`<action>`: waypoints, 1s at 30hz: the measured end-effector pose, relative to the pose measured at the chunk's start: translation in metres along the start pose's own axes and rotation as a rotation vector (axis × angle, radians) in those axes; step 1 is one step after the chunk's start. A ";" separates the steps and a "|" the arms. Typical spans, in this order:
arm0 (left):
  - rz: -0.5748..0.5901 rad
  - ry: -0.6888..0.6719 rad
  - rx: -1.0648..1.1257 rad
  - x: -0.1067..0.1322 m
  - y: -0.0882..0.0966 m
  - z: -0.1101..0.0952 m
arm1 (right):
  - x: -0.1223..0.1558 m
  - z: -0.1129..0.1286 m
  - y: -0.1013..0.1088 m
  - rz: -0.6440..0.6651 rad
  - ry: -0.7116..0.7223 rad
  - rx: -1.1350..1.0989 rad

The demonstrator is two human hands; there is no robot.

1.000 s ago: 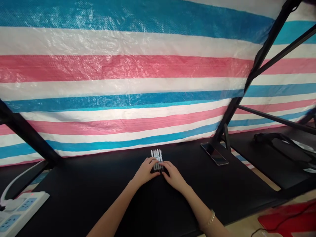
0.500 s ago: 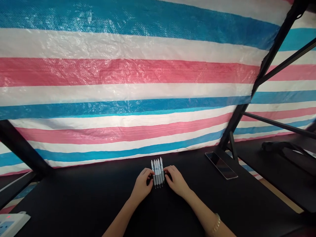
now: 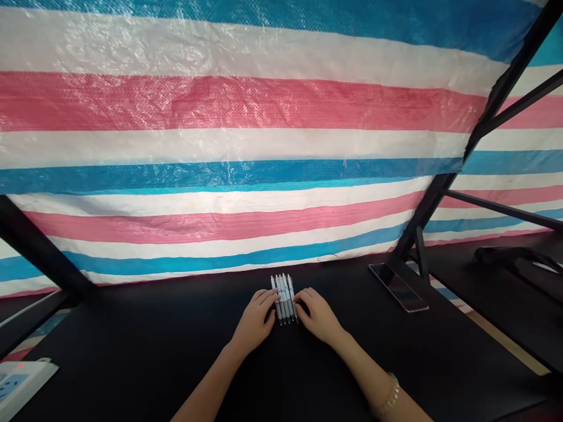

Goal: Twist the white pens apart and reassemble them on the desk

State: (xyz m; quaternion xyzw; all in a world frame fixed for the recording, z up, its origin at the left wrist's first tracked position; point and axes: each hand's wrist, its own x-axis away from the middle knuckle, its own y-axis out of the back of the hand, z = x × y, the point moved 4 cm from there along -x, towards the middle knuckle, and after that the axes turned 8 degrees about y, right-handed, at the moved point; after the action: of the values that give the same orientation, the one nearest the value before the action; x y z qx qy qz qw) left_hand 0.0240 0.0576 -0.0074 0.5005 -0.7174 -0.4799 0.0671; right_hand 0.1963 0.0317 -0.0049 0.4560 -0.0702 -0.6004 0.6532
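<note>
- I see my left hand (image 3: 255, 319) flat on the table (image 3: 145, 351), fingers loosely spread, fingertips touching the left side of the pens (image 3: 284, 296).
- My right hand (image 3: 318, 315) mirrors it, open and palm down, fingertips against the right side of the pens.
- Neither hand grips anything; both just press the row from its sides.
- The pens lie side by side in a tight row, white-grey, pointing away from me, at table centre between the hands.
- A bracelet (image 3: 389, 394) sits on my right wrist.
- A phone (image 3: 398, 286) lies flat, well right of the pens, near a black frame leg (image 3: 433, 202).
- A power strip (image 3: 17, 384) sits at the far left edge.
- A striped tarp (image 3: 229, 146) in red, white and blue hangs behind the table.
</note>
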 end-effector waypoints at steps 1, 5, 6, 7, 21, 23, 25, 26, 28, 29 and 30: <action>0.009 -0.006 -0.007 0.000 0.001 0.000 | 0.000 0.000 0.001 -0.012 -0.017 -0.008; -0.007 -0.002 -0.059 0.001 0.011 0.001 | 0.003 0.005 0.001 -0.041 -0.113 -0.075; -0.013 0.002 -0.082 0.001 0.014 0.001 | 0.004 0.008 -0.001 -0.035 -0.137 -0.102; -0.013 0.002 -0.106 0.001 0.016 0.001 | 0.006 0.012 -0.003 -0.023 -0.158 -0.129; 0.110 -0.030 -0.184 0.005 0.012 -0.010 | 0.029 0.038 -0.040 0.191 -0.424 -0.371; 0.133 -0.051 -0.176 0.005 0.012 -0.012 | 0.029 0.037 -0.039 0.173 -0.429 -0.359; 0.154 -0.049 -0.168 0.005 0.012 -0.014 | 0.029 0.037 -0.038 0.158 -0.433 -0.345; 0.164 -0.047 -0.165 0.005 0.012 -0.015 | 0.029 0.037 -0.038 0.161 -0.435 -0.344; 0.170 -0.046 -0.161 0.005 0.011 -0.016 | 0.029 0.036 -0.038 0.184 -0.441 -0.360; 0.166 -0.047 -0.161 0.006 0.011 -0.016 | 0.029 0.036 -0.038 0.203 -0.448 -0.375; 0.158 -0.048 -0.162 0.006 0.010 -0.017 | 0.030 0.036 -0.039 0.222 -0.458 -0.397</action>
State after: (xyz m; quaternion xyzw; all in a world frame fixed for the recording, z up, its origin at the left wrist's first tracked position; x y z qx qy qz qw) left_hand 0.0242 0.0430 0.0066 0.4236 -0.7150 -0.5413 0.1276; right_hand 0.1536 -0.0064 -0.0243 0.1624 -0.1461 -0.6147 0.7579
